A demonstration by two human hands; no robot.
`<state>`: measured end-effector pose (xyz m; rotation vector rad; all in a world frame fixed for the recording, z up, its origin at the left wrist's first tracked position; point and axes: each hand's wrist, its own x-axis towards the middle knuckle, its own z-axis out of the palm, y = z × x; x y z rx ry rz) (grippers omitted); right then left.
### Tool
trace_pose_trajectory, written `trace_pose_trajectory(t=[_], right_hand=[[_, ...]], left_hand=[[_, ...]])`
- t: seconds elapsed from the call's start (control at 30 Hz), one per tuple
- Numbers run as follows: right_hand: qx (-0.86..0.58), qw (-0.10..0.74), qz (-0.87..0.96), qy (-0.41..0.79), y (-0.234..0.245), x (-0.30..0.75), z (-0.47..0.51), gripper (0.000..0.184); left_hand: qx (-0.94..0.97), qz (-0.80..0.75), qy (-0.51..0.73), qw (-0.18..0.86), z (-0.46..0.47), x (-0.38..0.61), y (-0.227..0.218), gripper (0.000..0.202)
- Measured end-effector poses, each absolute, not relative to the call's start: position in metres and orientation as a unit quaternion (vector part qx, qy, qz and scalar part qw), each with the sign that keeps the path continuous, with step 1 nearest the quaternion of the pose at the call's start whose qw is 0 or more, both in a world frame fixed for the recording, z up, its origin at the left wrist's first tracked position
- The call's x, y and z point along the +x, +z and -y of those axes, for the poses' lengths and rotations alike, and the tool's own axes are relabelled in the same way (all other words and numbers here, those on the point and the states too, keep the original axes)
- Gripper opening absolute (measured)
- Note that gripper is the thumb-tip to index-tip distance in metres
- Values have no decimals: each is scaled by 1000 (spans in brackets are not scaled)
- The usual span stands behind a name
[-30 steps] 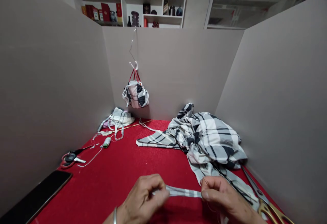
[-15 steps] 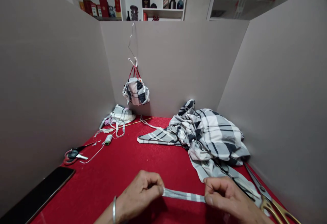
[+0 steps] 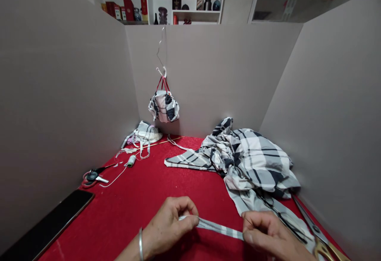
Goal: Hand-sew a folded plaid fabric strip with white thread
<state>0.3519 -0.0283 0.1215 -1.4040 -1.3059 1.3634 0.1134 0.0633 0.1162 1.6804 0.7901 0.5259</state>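
Your left hand (image 3: 169, 227) and right hand (image 3: 268, 233) each have a narrow grip on one end of a plaid strip (image 3: 220, 229), fingers pinched closed on it, and the strip runs nearly level between them over the red bench (image 3: 133, 213). A heap of plaid cloth (image 3: 253, 161) lies just beyond your right hand, with gold-handled scissors (image 3: 323, 249) beside it.
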Motion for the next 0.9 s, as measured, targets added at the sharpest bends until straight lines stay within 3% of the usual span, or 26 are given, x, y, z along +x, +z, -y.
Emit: trace_pose_trajectory(t=[0.2,0.4,0.9], right_hand=[[-534,382,504,561,116,353,27,27],[-515,390,477,596,108,358,24,28],[-479,438,434,625,101,360,21,29]], left_hand=[[712,-352,255,552,-65,114,103,2],[653,-316,260,637,-65,114,106,15],[611,-327,241,680,-63,112,119,8]])
